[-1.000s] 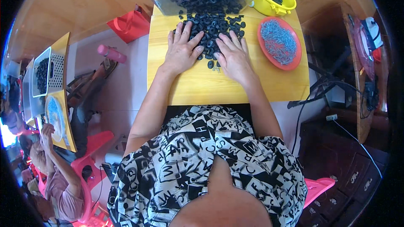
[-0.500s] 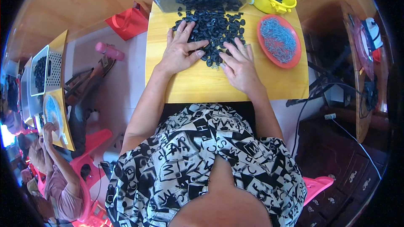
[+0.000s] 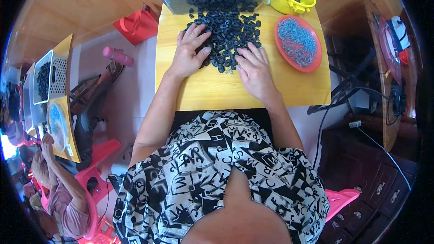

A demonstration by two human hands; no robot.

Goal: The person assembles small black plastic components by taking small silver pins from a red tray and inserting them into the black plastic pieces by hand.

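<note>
A heap of small black plastic parts (image 3: 228,34), many of them ring-shaped, is spread on the yellow wooden table (image 3: 203,92). My left hand (image 3: 189,54) rests on the heap's left edge, fingers spread and thumb out. At the lower right edge lies my right hand (image 3: 254,70), its fingers stretched out and touching the outermost parts. Neither hand grips anything that I can see. A few tiny metal pieces (image 3: 229,72) are scattered at the heap's near end, between the hands.
Behind the heap stands a clear plastic bin (image 3: 203,1) of black parts, beside a yellow basket (image 3: 289,5) with more. A red plate (image 3: 312,66) of small silvery pieces sits at right. Leftward are a red bag (image 3: 134,26), a pink bottle (image 3: 118,57) and another person (image 3: 68,203) at a table.
Both hands have drawn slightly apart, and my left thumb and index finger have moved back from the heap's middle. More parts show between them. The other person's hands have shifted a little.
</note>
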